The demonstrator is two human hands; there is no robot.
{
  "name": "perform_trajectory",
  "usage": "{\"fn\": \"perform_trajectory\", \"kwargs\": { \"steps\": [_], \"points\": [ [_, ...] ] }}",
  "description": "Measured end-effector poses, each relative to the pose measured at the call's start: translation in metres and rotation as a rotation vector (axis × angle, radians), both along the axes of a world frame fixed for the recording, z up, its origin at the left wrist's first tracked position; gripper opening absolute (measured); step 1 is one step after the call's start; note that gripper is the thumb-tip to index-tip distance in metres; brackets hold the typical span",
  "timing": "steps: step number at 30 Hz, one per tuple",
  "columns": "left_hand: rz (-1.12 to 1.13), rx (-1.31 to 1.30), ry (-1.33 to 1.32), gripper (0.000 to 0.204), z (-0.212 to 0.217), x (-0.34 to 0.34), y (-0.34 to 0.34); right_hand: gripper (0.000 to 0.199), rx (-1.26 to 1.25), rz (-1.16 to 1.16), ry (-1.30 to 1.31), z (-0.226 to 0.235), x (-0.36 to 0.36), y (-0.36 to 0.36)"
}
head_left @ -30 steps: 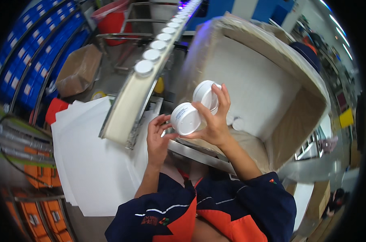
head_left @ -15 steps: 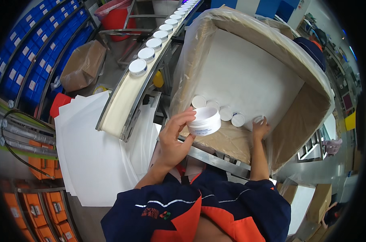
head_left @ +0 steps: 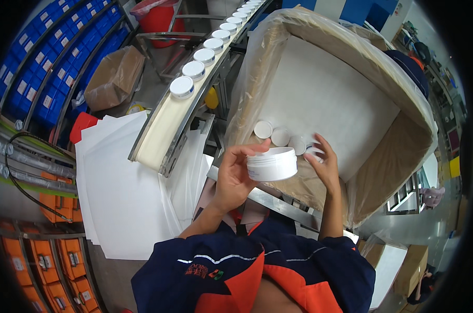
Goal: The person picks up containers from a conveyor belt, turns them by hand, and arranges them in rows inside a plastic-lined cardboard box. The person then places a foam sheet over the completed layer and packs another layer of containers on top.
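Packing looks underway: the left hand (head_left: 235, 176) holds a white jar (head_left: 272, 164) in a closed grip, raised before the lined box (head_left: 382, 156). The right hand (head_left: 326, 166) reaches into the box, fingers spread open beside jars (head_left: 279, 134) already laid there. Next, the held jar probably needs setting alongside them.

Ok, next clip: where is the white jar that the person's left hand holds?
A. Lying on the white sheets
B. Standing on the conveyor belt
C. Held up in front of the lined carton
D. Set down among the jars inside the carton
C: the left hand holds the white jar up in front of the lined carton, while the right hand reaches to the jars in the carton.
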State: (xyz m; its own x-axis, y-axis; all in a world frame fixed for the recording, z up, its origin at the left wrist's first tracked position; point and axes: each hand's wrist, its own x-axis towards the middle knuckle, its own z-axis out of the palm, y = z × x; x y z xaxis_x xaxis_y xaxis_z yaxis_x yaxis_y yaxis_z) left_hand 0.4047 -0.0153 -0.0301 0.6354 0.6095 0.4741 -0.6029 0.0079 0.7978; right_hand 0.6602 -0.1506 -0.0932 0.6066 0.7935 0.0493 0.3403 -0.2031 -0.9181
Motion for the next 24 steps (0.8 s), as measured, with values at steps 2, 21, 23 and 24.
{"fn": "perform_trajectory", "kwargs": {
  "steps": [2,21,23,24],
  "points": [
    [-0.036,0.007,-0.026,0.050,0.000,0.002,-0.003,0.078,0.545,0.296,0.238,0.058,-0.061,0.011],
    [-0.046,-0.003,-0.109,0.055,0.013,-0.029,0.004,0.054,0.598,0.198,-0.478,0.117,-0.124,0.025],
    [-0.052,0.091,-0.037,0.064,0.008,-0.030,0.011,0.053,0.595,0.192,-0.532,0.120,-0.124,0.027],
    [-0.062,0.092,-0.034,0.064,0.014,-0.030,0.017,0.053,0.583,0.172,-0.591,0.120,-0.120,0.026]
  ]
}}
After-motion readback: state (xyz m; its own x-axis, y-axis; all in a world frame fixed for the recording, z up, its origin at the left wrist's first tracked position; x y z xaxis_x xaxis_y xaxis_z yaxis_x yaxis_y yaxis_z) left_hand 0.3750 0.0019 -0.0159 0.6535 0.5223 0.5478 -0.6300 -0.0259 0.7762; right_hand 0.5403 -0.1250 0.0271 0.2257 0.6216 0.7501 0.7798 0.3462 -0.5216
